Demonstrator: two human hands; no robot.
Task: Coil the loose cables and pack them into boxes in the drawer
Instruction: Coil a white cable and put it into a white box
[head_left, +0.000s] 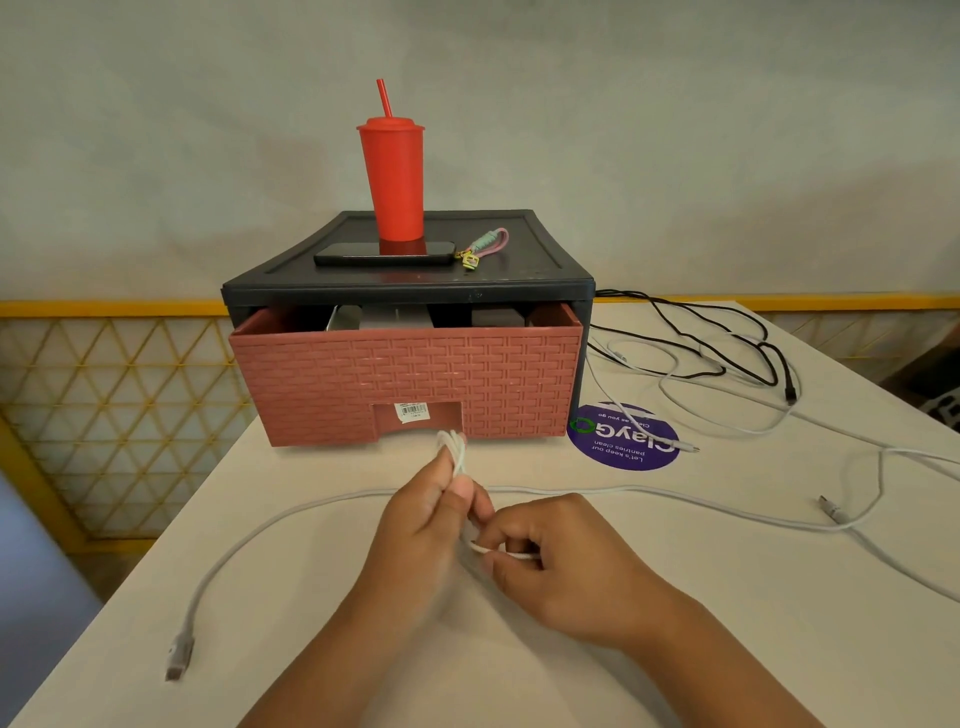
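Observation:
My left hand (423, 525) grips a small coil of white cable (457, 452), its loops sticking up above my fingers. My right hand (550, 561) pinches the free end of that same cable (506, 553) just right of the coil. A long white cable (291, 519) lies across the table behind my hands, its plug at the front left. More loose white cable (670, 395) and a black cable (727, 338) lie tangled at the right. The pink woven-pattern drawer (405, 379) stands partly pulled out of its black cabinet (410, 291), with boxes (395, 317) just visible inside.
A red tumbler with a straw (392, 176), a black phone (384, 253) and a keyring strap (485, 244) sit on top of the cabinet. A round purple sticker (623, 441) lies on the table beside the drawer. The table edge runs down the left side, with a yellow lattice railing (104, 405) beyond.

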